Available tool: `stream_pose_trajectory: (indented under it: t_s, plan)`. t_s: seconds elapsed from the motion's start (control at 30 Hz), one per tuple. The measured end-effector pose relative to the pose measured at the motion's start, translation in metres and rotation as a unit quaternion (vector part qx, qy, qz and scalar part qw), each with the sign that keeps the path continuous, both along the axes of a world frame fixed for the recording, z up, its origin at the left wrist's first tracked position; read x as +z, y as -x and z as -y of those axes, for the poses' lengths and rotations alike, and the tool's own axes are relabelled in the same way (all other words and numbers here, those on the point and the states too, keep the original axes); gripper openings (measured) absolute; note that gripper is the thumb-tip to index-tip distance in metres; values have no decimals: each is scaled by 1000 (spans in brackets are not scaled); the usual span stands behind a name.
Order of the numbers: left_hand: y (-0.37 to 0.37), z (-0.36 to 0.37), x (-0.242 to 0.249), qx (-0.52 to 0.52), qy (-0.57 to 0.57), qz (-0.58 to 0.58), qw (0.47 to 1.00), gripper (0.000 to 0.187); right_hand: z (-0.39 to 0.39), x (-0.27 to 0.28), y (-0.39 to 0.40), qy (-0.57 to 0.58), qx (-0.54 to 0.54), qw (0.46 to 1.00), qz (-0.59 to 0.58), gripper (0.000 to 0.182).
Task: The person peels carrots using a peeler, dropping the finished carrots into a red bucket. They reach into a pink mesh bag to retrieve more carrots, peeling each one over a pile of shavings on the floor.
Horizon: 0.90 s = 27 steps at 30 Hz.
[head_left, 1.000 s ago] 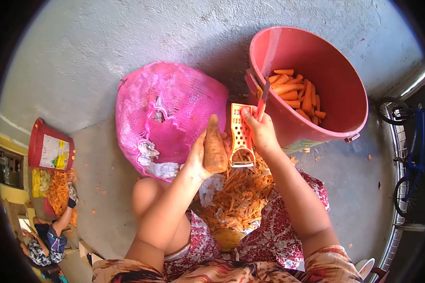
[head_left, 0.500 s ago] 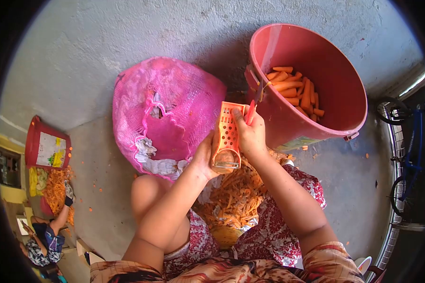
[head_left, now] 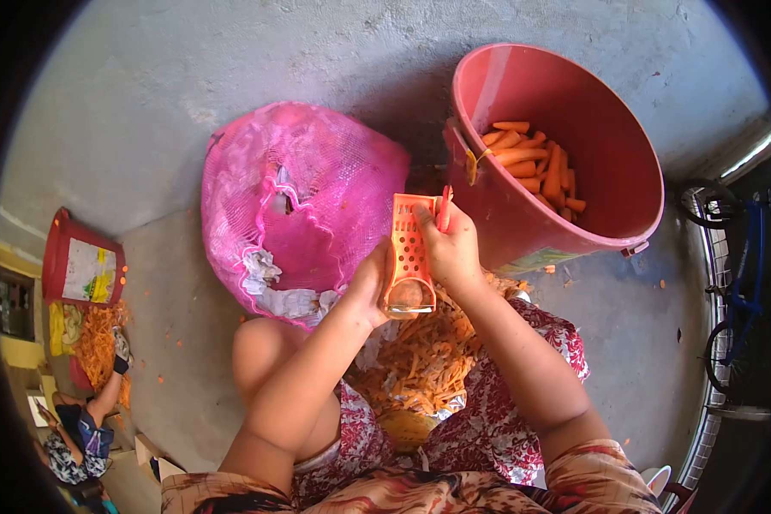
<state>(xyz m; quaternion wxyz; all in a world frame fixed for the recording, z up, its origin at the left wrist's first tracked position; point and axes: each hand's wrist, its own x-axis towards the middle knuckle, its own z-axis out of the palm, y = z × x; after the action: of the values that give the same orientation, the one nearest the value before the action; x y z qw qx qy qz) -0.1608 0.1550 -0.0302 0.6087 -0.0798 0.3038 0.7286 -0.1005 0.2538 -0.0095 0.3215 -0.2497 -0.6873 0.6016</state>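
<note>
Carrots (head_left: 522,158) lie in the tub (head_left: 612,154), right of the sack (head_left: 338,158), with peelings (head_left: 424,364) between the person's legs (head_left: 270,347).

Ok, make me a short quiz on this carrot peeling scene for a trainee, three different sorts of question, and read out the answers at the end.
1. True or false: the near red bucket stands left of the pink mesh bag in the view.
2. Which of these does the right hand hold? A) a spoon; B) a peeler; C) a brush.
3. What does the left hand hold under that tool?

Key:
1. False; the bucket is to the right of the bag.
2. B.
3. A carrot, mostly hidden by the peeler.
</note>
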Motion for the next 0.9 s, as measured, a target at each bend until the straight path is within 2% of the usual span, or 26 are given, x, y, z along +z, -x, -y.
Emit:
stream_pose_trajectory:
  t_s: [0.1,0.13,0.17,0.23,0.33,0.43,0.47,0.57,0.6,0.7,0.73,0.77,0.83,0.9]
  plan:
    - [-5,9,2,-111,31,-106,988,38,-17,-7,-2,45,-64,997,3,13]
    - [-9,13,3,-126,18,-81,989,42,-25,3,-1,45,-102,993,-24,13]
    - [-9,13,3,-121,31,-73,989,42,-26,15,-5,71,-102,992,9,15]
    - [-9,11,4,-110,58,-54,991,42,-30,10,-5,-48,-135,989,23,16]
    - [-7,13,11,-155,54,-98,982,49,-32,9,-3,-41,-148,988,30,18]
    - [-10,24,13,-201,33,-104,973,50,-54,4,2,17,-201,979,-35,18]
    - [-9,29,14,-216,26,-99,971,50,-57,4,-1,-14,-203,979,-22,19]
    - [1,44,23,-322,8,-127,938,51,-61,14,-5,-47,-262,964,-5,19]
    - [3,52,27,-379,-19,-150,913,51,-59,14,-4,-111,-277,954,-26,18]
    - [-1,58,26,-267,41,-247,930,51,-49,19,-4,26,-247,965,-82,17]
    - [2,57,20,-249,57,-239,937,49,-49,10,-1,68,-215,966,-128,16]
    - [6,57,7,-230,18,-36,972,45,-46,7,2,70,-203,967,-139,15]
    - [12,53,-9,-219,-54,30,974,43,-32,9,6,74,-181,967,-161,15]
    - [14,49,-15,-137,5,-12,991,42,-27,4,7,73,-156,974,-147,14]
